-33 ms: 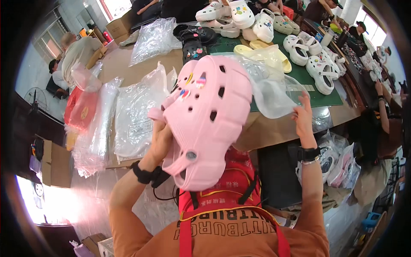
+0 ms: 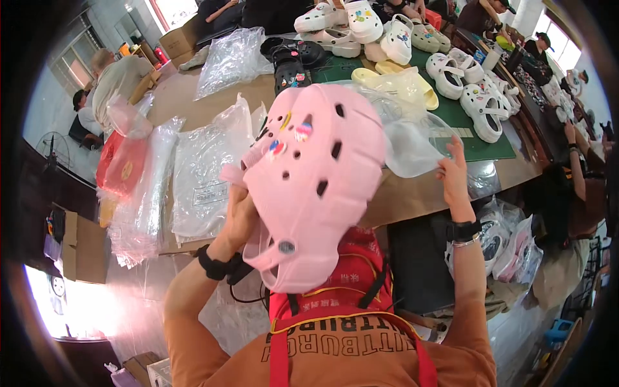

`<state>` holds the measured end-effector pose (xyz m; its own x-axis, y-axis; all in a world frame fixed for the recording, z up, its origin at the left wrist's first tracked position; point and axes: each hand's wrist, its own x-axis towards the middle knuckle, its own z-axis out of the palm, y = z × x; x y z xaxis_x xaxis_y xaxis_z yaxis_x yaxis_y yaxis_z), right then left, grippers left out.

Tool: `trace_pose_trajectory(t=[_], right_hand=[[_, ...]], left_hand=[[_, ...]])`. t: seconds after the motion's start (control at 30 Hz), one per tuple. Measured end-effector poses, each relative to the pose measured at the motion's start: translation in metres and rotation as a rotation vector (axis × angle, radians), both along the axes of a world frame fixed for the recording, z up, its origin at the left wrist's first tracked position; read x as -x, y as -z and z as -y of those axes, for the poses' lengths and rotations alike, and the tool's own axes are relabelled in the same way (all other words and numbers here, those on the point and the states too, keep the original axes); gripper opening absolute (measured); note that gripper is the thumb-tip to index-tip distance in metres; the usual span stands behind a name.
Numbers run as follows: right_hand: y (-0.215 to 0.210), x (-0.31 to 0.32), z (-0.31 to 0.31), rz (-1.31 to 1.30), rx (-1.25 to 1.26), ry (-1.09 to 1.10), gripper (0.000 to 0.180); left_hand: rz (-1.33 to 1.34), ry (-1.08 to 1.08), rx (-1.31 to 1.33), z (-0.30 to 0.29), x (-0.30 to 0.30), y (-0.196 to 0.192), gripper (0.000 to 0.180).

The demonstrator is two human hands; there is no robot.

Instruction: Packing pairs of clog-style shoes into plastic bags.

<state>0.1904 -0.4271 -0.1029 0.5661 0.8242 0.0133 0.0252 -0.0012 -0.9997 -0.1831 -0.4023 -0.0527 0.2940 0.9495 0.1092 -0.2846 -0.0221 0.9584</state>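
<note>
My left hand grips a pink clog from its left side, with the toe pointing away and the heel strap towards me. Small colourful charms and dark vent holes mark its upper. Part of another pink clog shows behind its left edge. To the right of the toe a clear plastic bag spreads out above the mat. At its right edge my right hand has thumb and raised fingers on the film; the exact grip is hard to make out. The clog hides the bag's left part.
Clear bags and a red bag lie left on the table. Black clogs, white clogs and pale yellow clogs stand on the green mat. Bagged shoes sit below at right. Other people work around.
The pink clog has shifted slightly right and down and tilted a little, with my left hand on it. My right hand has moved slightly left with the bag's edge.
</note>
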Motion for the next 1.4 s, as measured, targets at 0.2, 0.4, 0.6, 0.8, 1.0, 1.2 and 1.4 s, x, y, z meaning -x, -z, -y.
trace_pose_trajectory(t=[0.2,0.4,0.6,0.8,1.0,1.2,1.4], right_hand=[[0.016,0.040,-0.024,0.294,-0.175,-0.187,0.067],[-0.001,0.049,-0.003,0.424,-0.213,-0.382,0.075],[-0.012,0.056,0.019,-0.249,-0.090,-0.573,0.076],[-0.005,0.045,0.024,0.476,-0.121,-0.660,0.064],[-0.023,0.053,0.030,0.731,-0.036,-0.705,0.064],[-0.031,0.082,0.036,0.976,-0.010,-0.627,0.064],[-0.006,0.114,0.046,1.126,-0.208,-0.509,0.062]], left_hand=[[-0.142,0.383,-0.049,0.020,-0.009,-0.004,0.041],[-0.200,0.471,-0.269,0.006,-0.045,0.013,0.038],[-0.507,0.554,0.006,-0.005,-0.040,0.017,0.032],[-0.573,0.359,-0.235,-0.019,-0.038,0.047,0.029],[-0.656,0.256,-0.159,-0.026,-0.040,0.048,0.028],[-0.744,0.152,-0.322,-0.026,-0.049,0.042,0.031],[-0.857,-0.019,-0.251,-0.043,-0.060,0.056,0.029]])
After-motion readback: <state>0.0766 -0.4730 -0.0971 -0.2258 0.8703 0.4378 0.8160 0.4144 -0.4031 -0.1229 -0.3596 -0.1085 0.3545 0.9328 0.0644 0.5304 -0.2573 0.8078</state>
